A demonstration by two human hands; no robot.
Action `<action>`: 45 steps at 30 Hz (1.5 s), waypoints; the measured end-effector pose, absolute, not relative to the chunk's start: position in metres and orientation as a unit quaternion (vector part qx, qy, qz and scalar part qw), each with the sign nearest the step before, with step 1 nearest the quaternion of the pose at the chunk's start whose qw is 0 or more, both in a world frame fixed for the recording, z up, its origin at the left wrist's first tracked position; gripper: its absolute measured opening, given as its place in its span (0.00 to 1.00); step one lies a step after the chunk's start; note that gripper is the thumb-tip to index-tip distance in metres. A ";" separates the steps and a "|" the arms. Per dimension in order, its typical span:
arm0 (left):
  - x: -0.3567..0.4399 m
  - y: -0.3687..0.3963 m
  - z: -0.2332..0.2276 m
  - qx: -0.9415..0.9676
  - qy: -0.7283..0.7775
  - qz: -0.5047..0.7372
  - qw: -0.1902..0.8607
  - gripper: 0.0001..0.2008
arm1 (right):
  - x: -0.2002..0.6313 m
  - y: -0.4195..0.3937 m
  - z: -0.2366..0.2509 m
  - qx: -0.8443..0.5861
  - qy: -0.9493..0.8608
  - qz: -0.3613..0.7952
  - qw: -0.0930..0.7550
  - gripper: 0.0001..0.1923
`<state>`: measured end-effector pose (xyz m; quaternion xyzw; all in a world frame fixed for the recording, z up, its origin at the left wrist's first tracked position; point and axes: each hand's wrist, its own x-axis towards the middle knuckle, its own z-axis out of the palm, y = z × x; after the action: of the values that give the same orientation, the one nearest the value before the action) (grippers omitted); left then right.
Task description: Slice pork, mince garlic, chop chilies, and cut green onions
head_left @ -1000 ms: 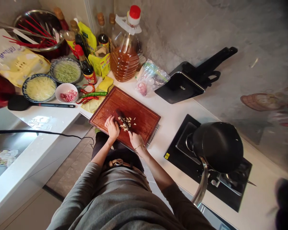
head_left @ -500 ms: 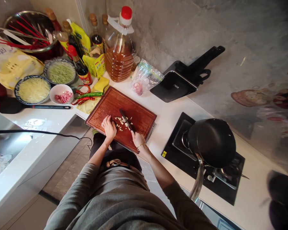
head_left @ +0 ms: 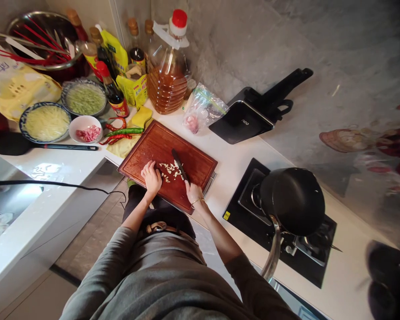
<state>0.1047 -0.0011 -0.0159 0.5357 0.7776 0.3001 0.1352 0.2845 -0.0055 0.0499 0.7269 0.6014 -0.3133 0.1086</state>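
Note:
My right hand [head_left: 194,193] grips a dark-bladed knife [head_left: 179,165] by its handle, and the blade lies over the right side of a small heap of chopped pale pieces, which look like garlic [head_left: 168,169]. My left hand [head_left: 152,178] rests on the brown cutting board [head_left: 146,151] just left of the heap. Its fingers are stretched forward and slightly bent, with nothing seen in them. Red and green chili peppers [head_left: 124,132] lie beyond the board's left corner. A small white bowl [head_left: 86,130] of chopped pink meat stands beside them.
A black wok [head_left: 291,200] sits on the stove [head_left: 246,222] at right, handle towards me. Behind the board are a knife holder [head_left: 243,120], a plastic bag [head_left: 203,109] and an oil jug [head_left: 168,80]. At left lies a black spatula [head_left: 16,144], near bowls of shredded vegetables [head_left: 45,122].
The knife and my right hand have shifted slightly to the right across the chopped pieces. My left hand stays in place on the board.

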 end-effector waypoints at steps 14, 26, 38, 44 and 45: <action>0.121 -0.025 0.015 0.790 0.535 0.194 0.229 0.25 | 0.290 -0.008 0.081 0.616 0.145 -0.757 -0.161 0.25; 0.115 0.017 0.003 0.721 0.637 0.194 0.190 0.23 | 0.302 -0.025 0.075 0.657 0.245 -0.708 -0.085 0.26; 0.097 -0.008 0.061 0.834 0.488 0.191 0.174 0.27 | 0.297 -0.043 0.082 0.650 0.717 -0.215 0.133 0.25; 0.119 0.008 0.045 0.908 0.352 0.145 0.173 0.25 | 0.300 -0.038 0.080 0.617 0.756 -0.191 0.107 0.24; 0.119 0.012 0.041 0.908 0.355 0.142 0.172 0.25 | 0.302 -0.038 0.080 0.616 0.758 -0.189 0.105 0.24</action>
<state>0.1187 0.0118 0.0406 0.9080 0.3545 0.1423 0.1719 0.3023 -0.0383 0.0797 0.6160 0.7575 -0.1890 0.1050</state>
